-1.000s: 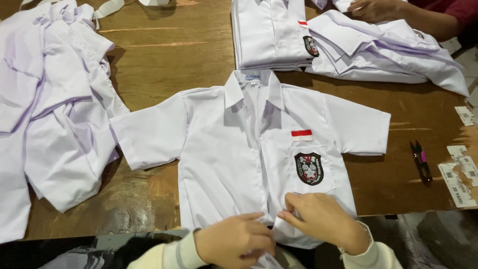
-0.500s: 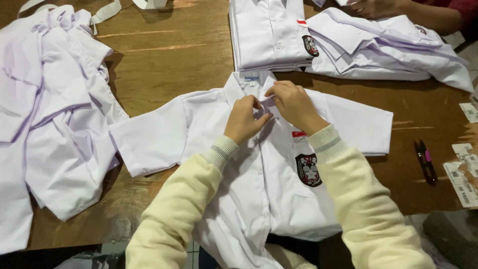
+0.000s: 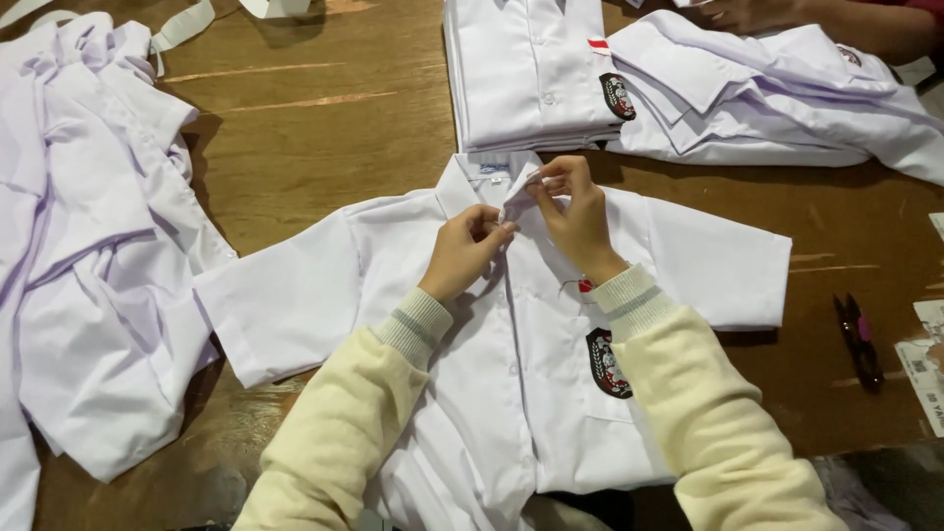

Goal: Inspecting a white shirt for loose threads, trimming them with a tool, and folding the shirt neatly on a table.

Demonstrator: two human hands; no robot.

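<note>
- Head view: a white short-sleeved cotton school shirt point(image 3: 492, 393) is lying flat, front up, on the brown wooden table point(image 3: 324, 118), its sleeves spread out to either side and its collar pointing away from the person.
- The left hand point(image 3: 462, 251) is pinching the shirt's placket just below the collar, fingers closed on the white cloth.
- The right hand point(image 3: 575, 216) is gripping the same spot from the other side — thumb and fingertips are clenching a small fold of fabric at the neck, touching the left hand's fingertips.
- Both arms are wearing cream knitted sleeves point(image 3: 708, 423) with ribbed cuffs, lying across the shirt's chest.
- A dark embroidered badge point(image 3: 608, 362) is sitting on the chest pocket, just beside the right cuff.
- A neat stack of folded white shirts point(image 3: 531, 79) is lying beyond the collar; loose white shirts point(image 3: 88, 265) are heaped at the left.
- Small black thread snips point(image 3: 857, 339) are resting near the right edge — well apart from the hands.
- Another person's hand point(image 3: 747, 15) is showing at the top right.
</note>
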